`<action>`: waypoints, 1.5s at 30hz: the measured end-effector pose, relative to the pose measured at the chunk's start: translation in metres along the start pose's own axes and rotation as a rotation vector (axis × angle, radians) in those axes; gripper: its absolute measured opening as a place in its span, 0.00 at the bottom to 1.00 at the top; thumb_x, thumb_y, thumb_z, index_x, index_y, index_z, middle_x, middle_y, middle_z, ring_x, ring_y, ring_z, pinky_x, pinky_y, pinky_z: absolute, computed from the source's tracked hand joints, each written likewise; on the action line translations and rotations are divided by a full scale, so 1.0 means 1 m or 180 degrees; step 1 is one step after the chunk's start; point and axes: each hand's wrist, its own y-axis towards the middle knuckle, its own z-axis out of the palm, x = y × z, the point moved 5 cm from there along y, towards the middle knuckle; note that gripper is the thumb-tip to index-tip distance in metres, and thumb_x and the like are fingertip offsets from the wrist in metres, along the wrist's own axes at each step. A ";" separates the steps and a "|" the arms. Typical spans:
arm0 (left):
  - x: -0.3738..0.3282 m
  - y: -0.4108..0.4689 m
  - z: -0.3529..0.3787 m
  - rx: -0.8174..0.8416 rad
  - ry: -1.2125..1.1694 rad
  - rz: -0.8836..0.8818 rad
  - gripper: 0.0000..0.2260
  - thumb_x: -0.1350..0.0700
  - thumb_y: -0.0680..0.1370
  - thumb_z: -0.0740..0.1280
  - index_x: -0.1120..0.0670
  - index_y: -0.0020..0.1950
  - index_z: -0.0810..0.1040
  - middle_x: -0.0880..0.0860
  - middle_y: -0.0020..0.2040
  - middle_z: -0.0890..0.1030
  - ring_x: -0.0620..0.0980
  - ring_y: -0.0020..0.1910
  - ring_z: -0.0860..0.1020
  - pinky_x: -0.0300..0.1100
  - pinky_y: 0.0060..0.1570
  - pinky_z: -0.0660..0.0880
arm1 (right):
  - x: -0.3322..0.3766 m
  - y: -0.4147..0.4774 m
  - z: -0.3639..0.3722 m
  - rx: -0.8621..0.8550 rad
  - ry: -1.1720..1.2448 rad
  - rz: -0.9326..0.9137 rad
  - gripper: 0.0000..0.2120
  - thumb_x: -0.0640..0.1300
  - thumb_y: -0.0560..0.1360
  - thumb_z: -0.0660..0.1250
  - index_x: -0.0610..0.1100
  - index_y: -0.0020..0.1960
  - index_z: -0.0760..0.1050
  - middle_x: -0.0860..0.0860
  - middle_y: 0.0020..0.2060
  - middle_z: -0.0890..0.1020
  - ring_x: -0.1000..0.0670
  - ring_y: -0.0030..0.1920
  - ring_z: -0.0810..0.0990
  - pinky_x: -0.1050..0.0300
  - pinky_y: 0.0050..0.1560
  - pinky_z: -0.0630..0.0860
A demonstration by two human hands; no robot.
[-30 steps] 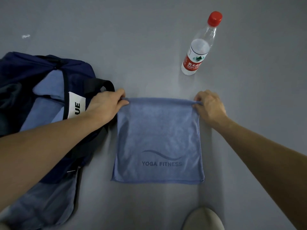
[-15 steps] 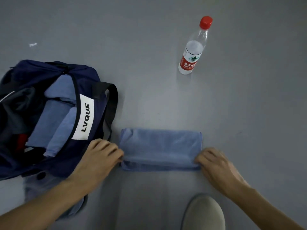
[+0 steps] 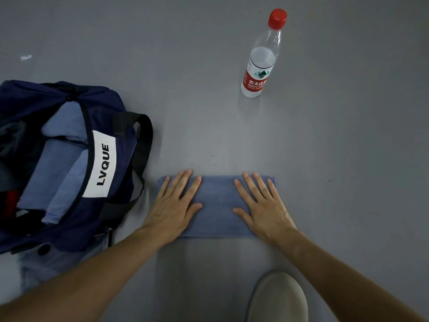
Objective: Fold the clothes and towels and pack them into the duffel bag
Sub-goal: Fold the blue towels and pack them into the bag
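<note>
As we are looking down at the grey floor [image 3: 348, 140], we are pressing both palms on the folded blue towel [image 3: 217, 206], which is lying as a flat band just toward six o'clock from the middle of our view. Our left hand [image 3: 173, 205] is resting on its nine o'clock end and our right hand [image 3: 262, 209] on its three o'clock end, fingers of both stretched straight and spread, gripping nothing. The navy duffel bag [image 3: 121, 180] is sitting unzipped at nine o'clock, near the towel but apart from it, holding folded blue cloth [image 3: 53, 173] inside. A red-capped water bottle [image 3: 260, 63] is standing at one o'clock, well apart from the towel. A pale shoe [image 3: 278, 298] is showing at five o'clock.
</note>
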 end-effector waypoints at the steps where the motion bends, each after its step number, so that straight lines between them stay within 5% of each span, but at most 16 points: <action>1: 0.003 0.001 0.002 0.0041 0.0031 -0.0022 0.31 0.37 0.83 0.42 0.51 0.82 0.53 0.58 0.81 0.56 0.56 0.80 0.55 0.55 0.77 0.47 | -0.004 0.002 0.000 0.0004 -0.0049 -0.0021 0.33 0.64 0.82 0.49 0.47 0.81 0.55 0.46 0.80 0.57 0.41 0.80 0.54 0.36 0.76 0.57; 5: 0.028 0.004 0.001 -0.0155 -0.0162 -0.0413 0.30 0.37 0.83 0.43 0.49 0.82 0.51 0.55 0.82 0.53 0.57 0.81 0.52 0.56 0.78 0.48 | -0.009 0.006 -0.001 -0.0083 -0.0064 0.0033 0.33 0.64 0.82 0.47 0.46 0.81 0.55 0.45 0.80 0.57 0.41 0.79 0.55 0.36 0.77 0.53; 7: 0.034 0.007 -0.011 -0.0345 -0.0210 -0.0264 0.26 0.44 0.84 0.50 0.54 0.80 0.62 0.59 0.79 0.63 0.62 0.76 0.63 0.59 0.75 0.60 | -0.010 0.008 -0.003 -0.0191 -0.0020 0.0030 0.32 0.62 0.83 0.46 0.46 0.81 0.56 0.45 0.79 0.59 0.41 0.79 0.57 0.36 0.76 0.55; 10: 0.046 0.010 -0.038 -0.0692 -0.0391 -0.0021 0.20 0.55 0.80 0.56 0.56 0.69 0.77 0.58 0.61 0.79 0.62 0.56 0.79 0.55 0.57 0.76 | -0.019 0.012 -0.018 -0.0548 0.0151 0.0008 0.25 0.53 0.82 0.52 0.45 0.75 0.68 0.43 0.72 0.72 0.40 0.71 0.71 0.37 0.70 0.67; 12: 0.055 0.014 -0.047 -0.0429 -0.0537 -0.0068 0.17 0.56 0.79 0.60 0.52 0.67 0.76 0.53 0.58 0.80 0.58 0.54 0.78 0.54 0.55 0.75 | -0.037 0.016 -0.030 -0.0776 0.0331 0.0126 0.21 0.48 0.79 0.59 0.46 0.71 0.73 0.45 0.63 0.78 0.40 0.61 0.77 0.42 0.64 0.70; 16: 0.063 0.026 -0.054 0.0048 -0.0675 -0.0176 0.08 0.54 0.78 0.68 0.50 0.57 0.78 0.50 0.52 0.80 0.53 0.53 0.77 0.49 0.54 0.74 | -0.063 0.028 -0.042 -0.0226 0.0551 0.0526 0.16 0.47 0.76 0.69 0.50 0.64 0.76 0.49 0.55 0.79 0.42 0.56 0.76 0.46 0.59 0.68; 22: 0.070 0.035 -0.091 -0.1088 -0.0661 -0.0583 0.02 0.57 0.80 0.66 0.56 0.50 0.76 0.54 0.48 0.76 0.55 0.47 0.74 0.54 0.44 0.74 | -0.074 0.027 -0.060 -0.0845 0.0877 0.0609 0.04 0.40 0.75 0.67 0.44 0.50 0.78 0.48 0.43 0.79 0.42 0.45 0.75 0.45 0.49 0.73; 27: 0.065 0.008 -0.083 -0.1621 -0.0293 -0.0321 0.04 0.62 0.78 0.67 0.59 0.44 0.75 0.58 0.46 0.77 0.60 0.43 0.72 0.54 0.42 0.72 | -0.046 -0.007 -0.072 -0.1491 0.0434 0.0264 0.07 0.34 0.74 0.65 0.43 0.48 0.78 0.48 0.42 0.77 0.43 0.42 0.73 0.48 0.44 0.69; 33: 0.059 -0.054 -0.038 -0.1293 0.0428 0.0327 0.05 0.60 0.75 0.64 0.58 0.47 0.79 0.57 0.53 0.79 0.62 0.51 0.75 0.55 0.44 0.70 | -0.014 -0.055 -0.043 -0.1375 0.0128 -0.0480 0.07 0.38 0.72 0.68 0.42 0.48 0.81 0.45 0.43 0.80 0.40 0.44 0.77 0.47 0.47 0.71; 38: 0.028 -0.065 -0.045 -0.0747 0.0330 -0.0062 0.14 0.50 0.72 0.62 0.55 0.52 0.78 0.55 0.56 0.78 0.60 0.53 0.75 0.53 0.48 0.69 | -0.007 -0.057 -0.032 -0.0810 0.0182 -0.0498 0.12 0.51 0.76 0.63 0.45 0.47 0.81 0.47 0.44 0.82 0.42 0.44 0.79 0.48 0.45 0.76; 41: -0.019 -0.062 -0.050 -0.0816 -0.0220 -0.0264 0.18 0.49 0.77 0.60 0.56 0.62 0.77 0.55 0.61 0.77 0.59 0.55 0.75 0.54 0.52 0.73 | 0.001 -0.048 -0.048 -0.1028 0.0355 -0.0736 0.11 0.47 0.79 0.61 0.44 0.51 0.81 0.46 0.48 0.81 0.41 0.48 0.79 0.45 0.47 0.78; 43: -0.040 -0.058 -0.031 -0.0620 -0.1126 -0.0898 0.26 0.45 0.81 0.56 0.55 0.77 0.66 0.56 0.75 0.68 0.59 0.71 0.69 0.53 0.67 0.69 | 0.005 -0.041 -0.042 -0.0846 0.0277 -0.0883 0.16 0.42 0.76 0.64 0.47 0.62 0.79 0.43 0.61 0.78 0.39 0.59 0.77 0.45 0.56 0.77; 45: -0.053 -0.053 -0.001 -0.0385 -0.1823 -0.1692 0.34 0.35 0.80 0.46 0.51 0.82 0.47 0.55 0.82 0.51 0.57 0.81 0.50 0.55 0.77 0.56 | 0.005 -0.035 -0.029 -0.0524 0.0182 -0.0967 0.25 0.41 0.73 0.64 0.50 0.70 0.73 0.41 0.70 0.73 0.39 0.66 0.74 0.45 0.61 0.74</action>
